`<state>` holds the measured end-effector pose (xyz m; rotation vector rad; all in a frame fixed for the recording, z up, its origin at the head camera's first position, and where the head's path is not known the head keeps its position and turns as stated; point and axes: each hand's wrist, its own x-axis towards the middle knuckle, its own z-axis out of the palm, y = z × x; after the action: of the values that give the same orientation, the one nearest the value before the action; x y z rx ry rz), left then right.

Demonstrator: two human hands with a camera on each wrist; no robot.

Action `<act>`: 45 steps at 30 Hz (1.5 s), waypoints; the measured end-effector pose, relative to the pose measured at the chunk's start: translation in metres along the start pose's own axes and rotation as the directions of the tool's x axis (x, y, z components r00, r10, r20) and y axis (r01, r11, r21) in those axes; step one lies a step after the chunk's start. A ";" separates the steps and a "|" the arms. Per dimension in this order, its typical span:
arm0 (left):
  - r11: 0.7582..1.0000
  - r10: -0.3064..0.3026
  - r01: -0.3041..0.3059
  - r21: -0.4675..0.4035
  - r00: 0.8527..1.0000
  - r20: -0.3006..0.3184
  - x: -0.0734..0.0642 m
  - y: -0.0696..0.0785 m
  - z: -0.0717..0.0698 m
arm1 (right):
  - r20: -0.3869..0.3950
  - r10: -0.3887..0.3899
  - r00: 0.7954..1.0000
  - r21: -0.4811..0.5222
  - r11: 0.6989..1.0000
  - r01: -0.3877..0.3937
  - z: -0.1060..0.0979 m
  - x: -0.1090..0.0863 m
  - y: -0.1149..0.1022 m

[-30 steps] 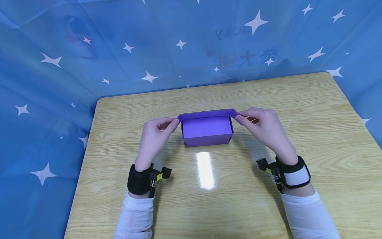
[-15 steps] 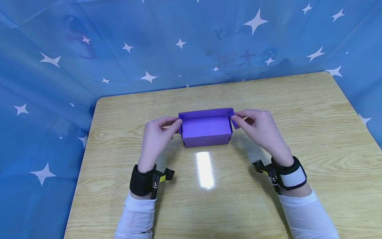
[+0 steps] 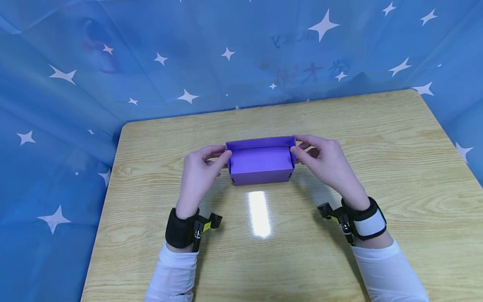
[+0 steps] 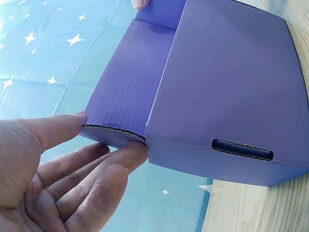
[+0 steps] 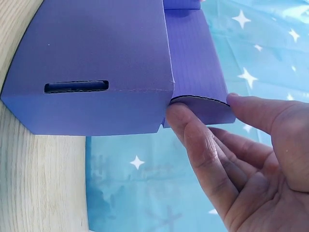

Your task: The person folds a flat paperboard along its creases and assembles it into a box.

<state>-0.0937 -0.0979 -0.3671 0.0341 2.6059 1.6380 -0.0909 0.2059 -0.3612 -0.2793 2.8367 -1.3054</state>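
Observation:
A purple cardboard box stands on the table with its lid raised at the back, so the bare inside shows. My left hand pinches the lid's left side flap, thumb on its near edge and fingers along its outer face. On the other end, my right hand holds the right side flap between thumb and fingers. Both flaps are folded down beside the box's end walls. A narrow slot shows near the bottom left corner of the box, and another slot near the right.
The box rests on a pale wood-grain table. A blue star-patterned cloth hangs behind the table and down its sides. Each wrist wears a black strap with a small camera.
The lid's two side flaps have swung from splayed outward to folded in against the box's ends. Both hands have moved slightly inward with them. The box has stayed in place.

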 end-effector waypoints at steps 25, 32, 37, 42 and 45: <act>0.999 0.036 -0.036 0.019 0.999 -0.002 -0.002 -0.001 0.001 | 0.024 -0.027 0.999 -0.007 1.000 0.027 -0.001 0.001 0.001; 0.996 0.080 -0.080 0.050 0.997 0.003 -0.001 -0.003 0.001 | 0.043 -0.018 0.999 -0.005 1.000 0.018 -0.003 0.000 0.001; 0.992 0.094 -0.097 0.078 0.995 0.039 0.001 -0.006 -0.001 | 0.045 -0.018 0.999 -0.017 1.000 0.019 -0.006 -0.001 0.000; 0.992 0.095 -0.110 0.068 0.977 0.192 0.008 -0.013 -0.001 | 0.043 -0.019 0.999 -0.020 1.000 0.020 -0.006 -0.001 0.001; 0.995 0.072 -0.089 0.045 0.954 0.291 0.013 -0.022 0.001 | 0.041 -0.022 0.999 -0.019 1.000 0.023 -0.006 -0.001 0.001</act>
<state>-0.1062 -0.1057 -0.3877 0.3599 2.4544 1.4530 -0.0902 0.2112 -0.3577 -0.3353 2.8218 -1.2618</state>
